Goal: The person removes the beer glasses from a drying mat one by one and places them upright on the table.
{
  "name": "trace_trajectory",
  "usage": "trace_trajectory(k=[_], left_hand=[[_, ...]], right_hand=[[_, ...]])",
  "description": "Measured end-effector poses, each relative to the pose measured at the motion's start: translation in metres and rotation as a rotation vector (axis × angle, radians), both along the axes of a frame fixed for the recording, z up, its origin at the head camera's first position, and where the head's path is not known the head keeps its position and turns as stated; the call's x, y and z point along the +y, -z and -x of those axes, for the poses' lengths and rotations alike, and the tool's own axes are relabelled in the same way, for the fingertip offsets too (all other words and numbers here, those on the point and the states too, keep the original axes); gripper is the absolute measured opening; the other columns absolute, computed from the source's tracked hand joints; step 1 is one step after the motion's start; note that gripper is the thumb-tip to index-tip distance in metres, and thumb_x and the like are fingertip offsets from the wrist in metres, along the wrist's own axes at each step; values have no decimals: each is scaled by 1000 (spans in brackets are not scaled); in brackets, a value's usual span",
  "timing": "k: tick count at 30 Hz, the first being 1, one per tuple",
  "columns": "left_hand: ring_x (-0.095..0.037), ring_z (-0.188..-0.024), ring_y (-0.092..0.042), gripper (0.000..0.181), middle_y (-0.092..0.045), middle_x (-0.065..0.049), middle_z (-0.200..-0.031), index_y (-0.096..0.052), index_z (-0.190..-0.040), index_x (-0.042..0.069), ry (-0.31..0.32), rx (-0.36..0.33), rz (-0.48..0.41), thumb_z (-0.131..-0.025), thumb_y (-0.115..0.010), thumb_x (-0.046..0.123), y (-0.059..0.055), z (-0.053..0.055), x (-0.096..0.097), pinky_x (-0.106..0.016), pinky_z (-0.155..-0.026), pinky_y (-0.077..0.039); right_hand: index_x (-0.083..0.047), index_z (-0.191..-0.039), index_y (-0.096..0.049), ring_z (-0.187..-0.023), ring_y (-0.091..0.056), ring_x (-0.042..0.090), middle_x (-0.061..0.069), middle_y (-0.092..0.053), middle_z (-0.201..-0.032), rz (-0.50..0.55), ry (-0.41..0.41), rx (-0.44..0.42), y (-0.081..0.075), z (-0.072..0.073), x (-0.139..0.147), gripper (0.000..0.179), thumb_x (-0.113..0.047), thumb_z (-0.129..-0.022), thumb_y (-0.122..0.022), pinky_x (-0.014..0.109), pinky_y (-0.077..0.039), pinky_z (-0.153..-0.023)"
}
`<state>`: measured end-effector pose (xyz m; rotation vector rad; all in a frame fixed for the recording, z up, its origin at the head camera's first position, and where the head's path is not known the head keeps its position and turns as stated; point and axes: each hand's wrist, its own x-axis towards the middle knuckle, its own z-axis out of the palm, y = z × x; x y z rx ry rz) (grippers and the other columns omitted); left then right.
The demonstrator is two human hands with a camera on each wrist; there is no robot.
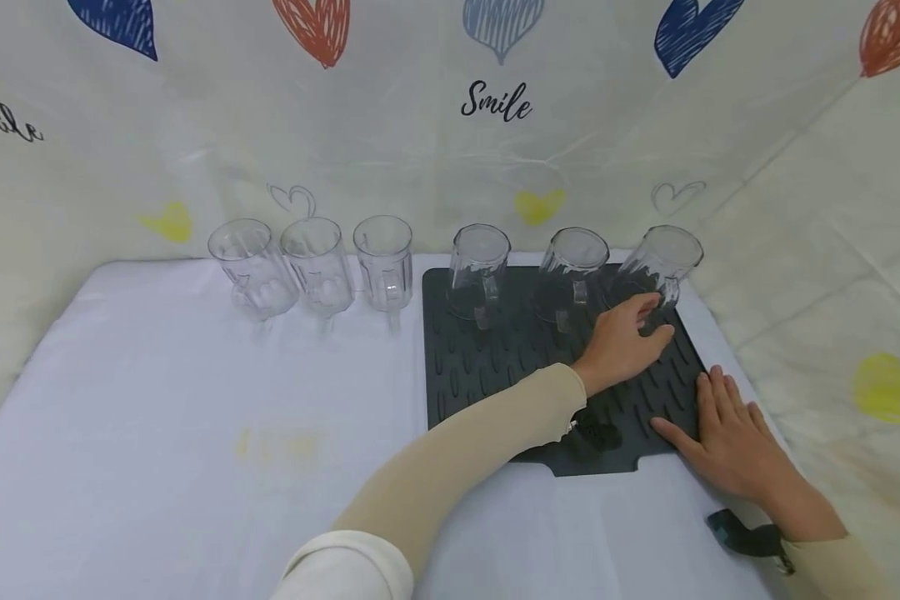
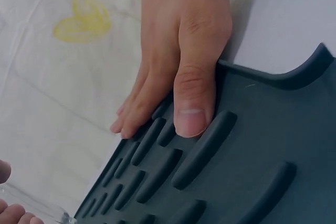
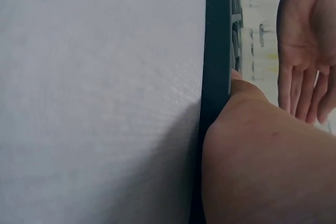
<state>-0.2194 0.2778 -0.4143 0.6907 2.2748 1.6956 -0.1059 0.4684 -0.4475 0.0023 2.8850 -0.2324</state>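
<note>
On the dark drying mat [image 1: 495,358], three clear glass mugs stand along the back edge. My left hand [image 1: 621,346] reaches across to the rightmost glass mug [image 1: 663,254], its fingertips right at the mug's lower front and overlapping it in the head view; thumb and fingers are spread apart. Seen from the right wrist, the left hand's [image 3: 307,51] fingers are extended. My right hand [image 1: 742,437] rests flat on the mat's right edge, fingers straight. In the left wrist view, the right hand's thumb [image 2: 191,121] presses on the ribbed surface.
Left of the mat, three more clear glass mugs stand on the white tablecloth [image 1: 157,433], including a glass mug [image 1: 384,258] near the mat. A middle mug [image 1: 573,271] stands close left of my left hand. Behind hangs a heart-printed sheet [image 1: 405,125].
</note>
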Motion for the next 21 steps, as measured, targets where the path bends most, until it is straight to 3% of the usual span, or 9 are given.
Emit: trace_trajectory(k=[10, 15, 21], left_hand=[[-8, -136, -59, 41, -63, -1, -147, -54, -148, 13, 13, 100, 6, -108, -55, 20, 3, 3, 0, -6, -105, -46], [-6, -130, -63, 38, -66, 0, -142, -58, -145, 16, -2, 113, 19, -107, -57, 20, 6, 3, 1, -5, -99, -48], [1, -106, -69, 20, -75, 3, -121, -73, -121, 16, -72, 129, -22, -103, -64, 17, 12, 3, 5, -1, -84, -48]], right_hand=[[15, -158, 8, -155, 13, 56, 39, 18, -164, 9, -4, 3, -1, -1, 0, 111, -68, -103, -40, 83, -7, -116], [15, -157, 7, -155, 13, 57, 39, 17, -164, 7, -1, 4, -1, -2, 0, 111, -69, -103, -40, 83, -7, -116], [16, -157, 5, -155, 11, 57, 39, 16, -164, 11, 2, 9, 0, -1, -1, 112, -69, -102, -42, 83, -7, -117]])
